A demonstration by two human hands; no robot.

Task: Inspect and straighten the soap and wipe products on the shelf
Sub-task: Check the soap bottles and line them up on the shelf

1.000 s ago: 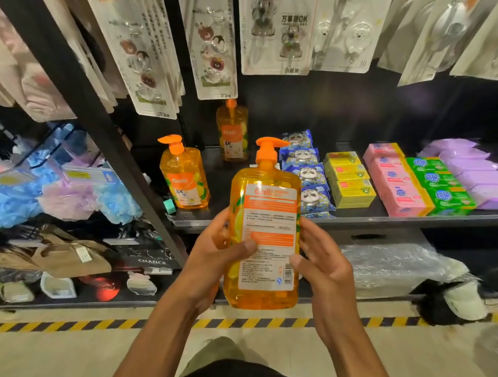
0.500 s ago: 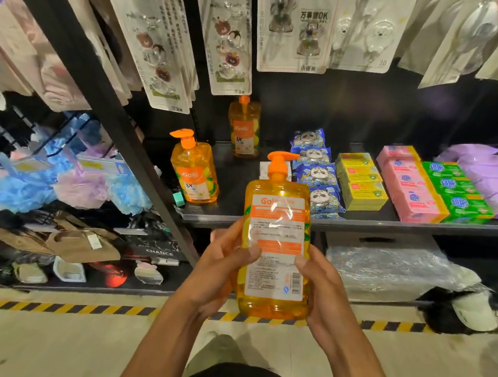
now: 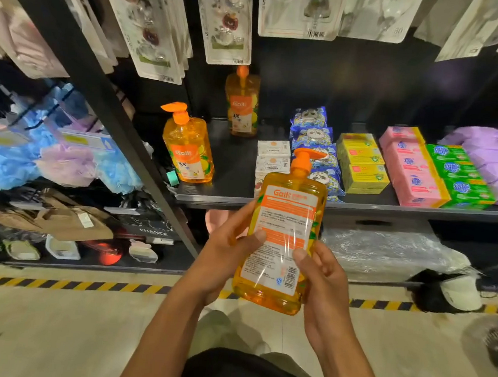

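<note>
Orange soap bottle: tilted, just before the shelf edge, back label showing.
Left hand: fingers curled round its left side, thumb on the label.
Right hand: cradles the lower right, thumb pressing the label.
Slip risk: glossy wrap; a loosened thumb could drop it.
Knock risk: pump near white boxes and panda wipes; careless return could topple them.

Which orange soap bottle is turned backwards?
The held bottle, between left hand and right hand: its barcode label faces us. The front shelf bottle and back shelf bottle show 3X.
</note>
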